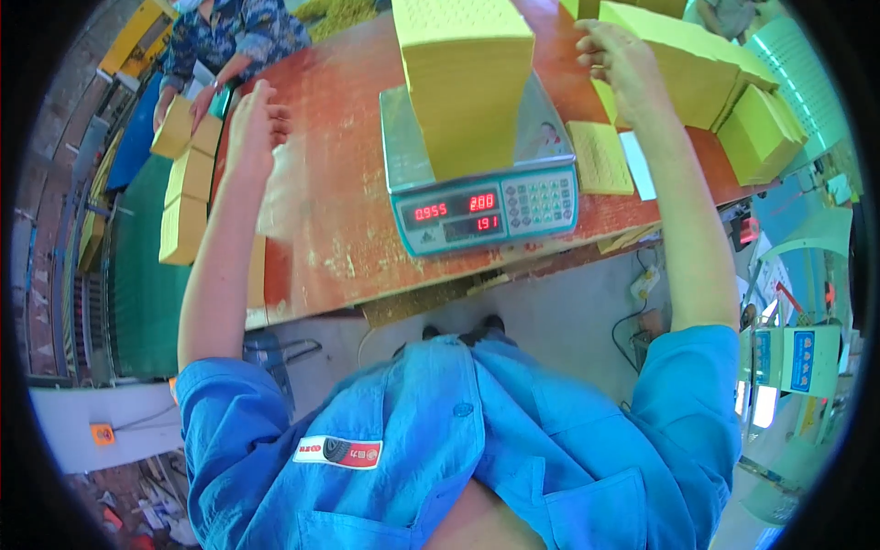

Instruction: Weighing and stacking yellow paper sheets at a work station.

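You seem to be weighing, as the tall yellow stack (467, 82) stands on the scale (490, 206) upon the worktop (330, 147), with your left hand (251, 133) and right hand (628, 73) apart from its 2 sides, fingers half curled and pinching nothing, so the next move probably calls for bringing both hands evenly against it.

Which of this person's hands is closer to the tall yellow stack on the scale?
Right. The right hand is just right of the tall yellow stack; the left hand is farther, to its left, near the left edge of the red table.
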